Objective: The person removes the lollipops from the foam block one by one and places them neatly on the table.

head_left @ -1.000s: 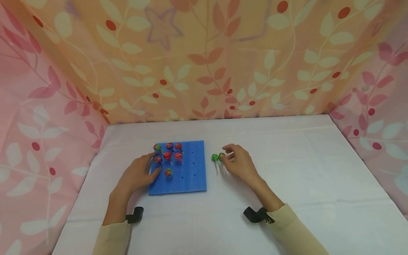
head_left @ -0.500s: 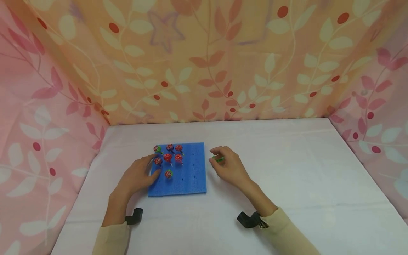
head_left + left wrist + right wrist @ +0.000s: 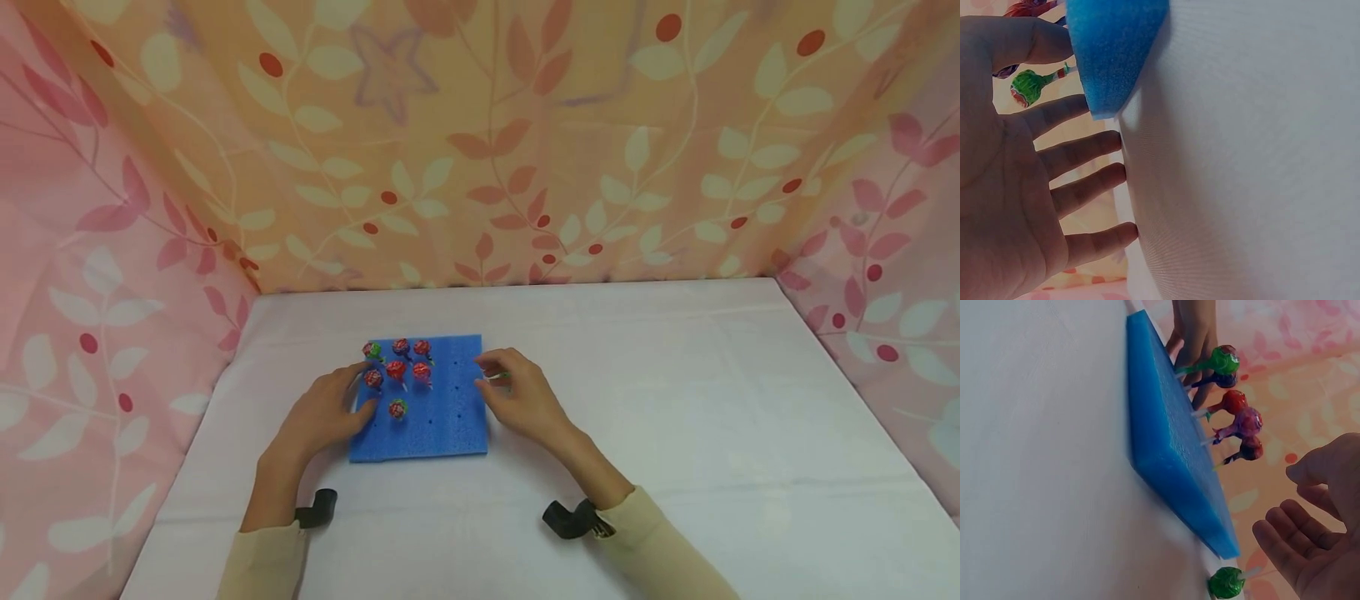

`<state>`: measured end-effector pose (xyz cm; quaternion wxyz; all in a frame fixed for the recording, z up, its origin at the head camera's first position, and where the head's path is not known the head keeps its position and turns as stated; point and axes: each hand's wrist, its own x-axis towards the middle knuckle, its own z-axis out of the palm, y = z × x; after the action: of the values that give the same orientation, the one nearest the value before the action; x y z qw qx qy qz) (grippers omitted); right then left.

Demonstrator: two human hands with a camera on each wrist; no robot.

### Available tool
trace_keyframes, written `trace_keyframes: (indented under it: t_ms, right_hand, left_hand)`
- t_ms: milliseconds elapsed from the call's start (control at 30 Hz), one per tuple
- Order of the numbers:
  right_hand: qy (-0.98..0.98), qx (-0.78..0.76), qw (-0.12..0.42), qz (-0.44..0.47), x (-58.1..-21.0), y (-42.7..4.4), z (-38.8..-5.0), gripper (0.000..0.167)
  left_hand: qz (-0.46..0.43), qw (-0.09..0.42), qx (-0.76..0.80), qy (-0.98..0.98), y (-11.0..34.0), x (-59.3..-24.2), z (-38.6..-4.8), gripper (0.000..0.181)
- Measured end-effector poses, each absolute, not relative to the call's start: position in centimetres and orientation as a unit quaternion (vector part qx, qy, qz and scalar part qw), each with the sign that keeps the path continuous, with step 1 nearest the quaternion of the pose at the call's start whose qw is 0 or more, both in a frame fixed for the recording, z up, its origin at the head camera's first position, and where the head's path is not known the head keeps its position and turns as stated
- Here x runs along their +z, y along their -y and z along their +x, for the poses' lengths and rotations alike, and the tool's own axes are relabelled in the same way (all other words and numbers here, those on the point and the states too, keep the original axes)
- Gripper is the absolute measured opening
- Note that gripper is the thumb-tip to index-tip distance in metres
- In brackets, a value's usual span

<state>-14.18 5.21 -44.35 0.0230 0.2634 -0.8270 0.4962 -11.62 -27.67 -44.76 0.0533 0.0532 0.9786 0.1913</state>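
A blue foam block (image 3: 450, 433) lies on the white table. Several wrapped lollipops (image 3: 395, 369) stand in it by their sticks, toward its left and far side. Beside its left edge is my left hand (image 3: 318, 408), fingers spread, with thumb and index touching the foam in the left wrist view. My right hand (image 3: 525, 400) hovers at the block's right edge, fingers loosely bent and thumb apart from them. Under it a green lollipop (image 3: 1227, 583) shows in the right wrist view, near the block's far right corner. No contact with the fingers is visible; a second green lollipop is hidden.
Small holes (image 3: 457, 388) dot the right and front parts of the foam. White cloth covers the table (image 3: 675, 400). Patterned fabric walls (image 3: 480, 167) close off the back and both sides.
My right hand has moved left, from beside the two green lollipops to the foam's right edge, and now covers where they lay. My left hand stays at the left edge.
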Motion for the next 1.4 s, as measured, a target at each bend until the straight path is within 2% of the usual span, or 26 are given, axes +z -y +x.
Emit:
trace_keyframes:
  t_ms: [333,633,1400]
  right_hand:
    - [0.808,0.508,0.020,0.298,-44.3,-3.1,-14.7,0.033]
    - [0.806,0.509,-0.011,0.304,-44.6,-1.0,-15.1,0.035]
    - [0.810,0.492,-0.004,0.320,-45.4,1.9,-16.3,0.037]
  left_hand:
    - [0.049,0.059,0.195,-0.978,28.1,-44.9,-11.7,0.068]
    - [0.041,0.063,0.201,-0.977,27.8,-44.5,-11.6,0.068]
    - [0.048,0.060,0.201,-0.977,27.9,-44.7,-11.7,0.068]
